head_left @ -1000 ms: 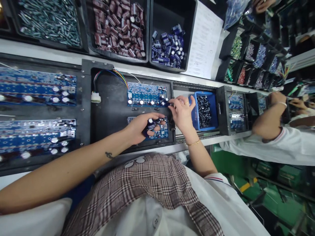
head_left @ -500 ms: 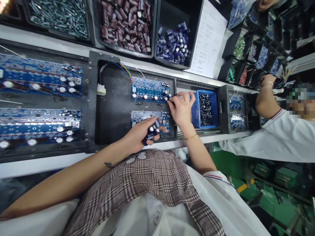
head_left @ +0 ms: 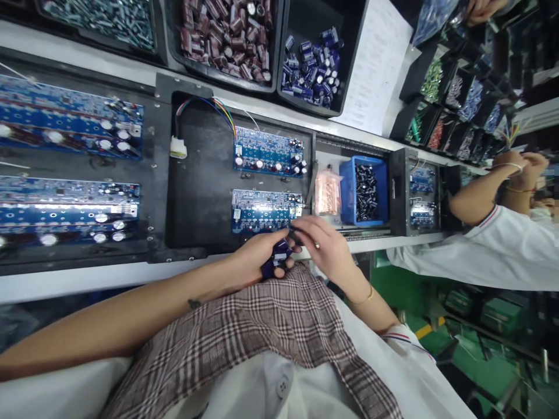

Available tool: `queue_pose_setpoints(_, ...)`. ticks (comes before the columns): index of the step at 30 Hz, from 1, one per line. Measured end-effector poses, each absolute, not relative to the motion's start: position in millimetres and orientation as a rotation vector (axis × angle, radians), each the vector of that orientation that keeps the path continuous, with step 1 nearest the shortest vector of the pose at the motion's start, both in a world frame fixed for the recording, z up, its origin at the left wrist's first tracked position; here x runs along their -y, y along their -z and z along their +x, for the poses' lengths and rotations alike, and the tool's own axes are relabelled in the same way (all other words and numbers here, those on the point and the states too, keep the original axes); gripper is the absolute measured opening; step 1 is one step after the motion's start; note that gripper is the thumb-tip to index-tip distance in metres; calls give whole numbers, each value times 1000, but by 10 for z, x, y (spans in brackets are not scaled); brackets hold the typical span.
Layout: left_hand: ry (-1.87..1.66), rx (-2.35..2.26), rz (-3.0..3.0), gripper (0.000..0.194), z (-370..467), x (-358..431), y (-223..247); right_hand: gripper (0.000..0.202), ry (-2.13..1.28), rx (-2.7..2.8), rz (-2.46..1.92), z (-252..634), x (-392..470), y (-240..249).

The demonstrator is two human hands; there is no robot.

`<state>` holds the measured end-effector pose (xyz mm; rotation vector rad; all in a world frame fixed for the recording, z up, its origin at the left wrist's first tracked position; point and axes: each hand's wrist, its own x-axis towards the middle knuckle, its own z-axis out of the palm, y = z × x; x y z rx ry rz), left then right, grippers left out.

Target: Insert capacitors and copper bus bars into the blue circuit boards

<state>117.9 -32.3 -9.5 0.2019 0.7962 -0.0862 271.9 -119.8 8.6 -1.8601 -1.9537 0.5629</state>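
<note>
Several dark blue capacitors are clutched in my left hand, just in front of the tray's near edge. My right hand meets it there, its thumb and fingertips pinched at a small dark capacitor by the left fingertips. Beyond my hands lies the nearer blue circuit board, its near edge partly covered by them. The farther circuit board carries several upright capacitors along its near side and right end. Both boards rest in a black tray.
A blue bin of small black capacitors stands right of the tray, beside a pinkish bag. Black bins of brown capacitors and blue capacitors line the back. Another person's arm is at the far right.
My right hand has left the farther board and come back toward me to my left hand. My left hand has shifted slightly nearer, uncovering more of the nearer board.
</note>
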Motion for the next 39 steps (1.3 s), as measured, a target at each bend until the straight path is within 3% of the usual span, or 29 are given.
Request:
queue_pose_setpoints(4, 79, -733, 209, 9, 1140, 343, 147, 29, -492, 1880, -1982, 2858, 1117, 172)
queue_pose_setpoints(17, 73, -752, 316, 28, 1060, 385, 153, 31, -367, 2188, -2065, 2935, 1028, 193)
queue_pose_setpoints(23, 28, -745, 341, 23, 1057, 370, 190, 38, -365, 2410, -1899, 2982, 1031, 234)
queue_pose_setpoints(29, -7, -698, 279, 15, 1037, 390, 175, 41, -503, 1978, -1837, 2861, 1166, -46)
queue_pose_setpoints(33, 8, -724, 282, 17, 1055, 414, 159, 36, -608, 1989, -1771, 2697, 1355, -253)
queue_pose_setpoints(39, 116, -713, 248, 21, 1081, 455, 234, 26, -509, 1856, -1955, 2719, 1392, -7)
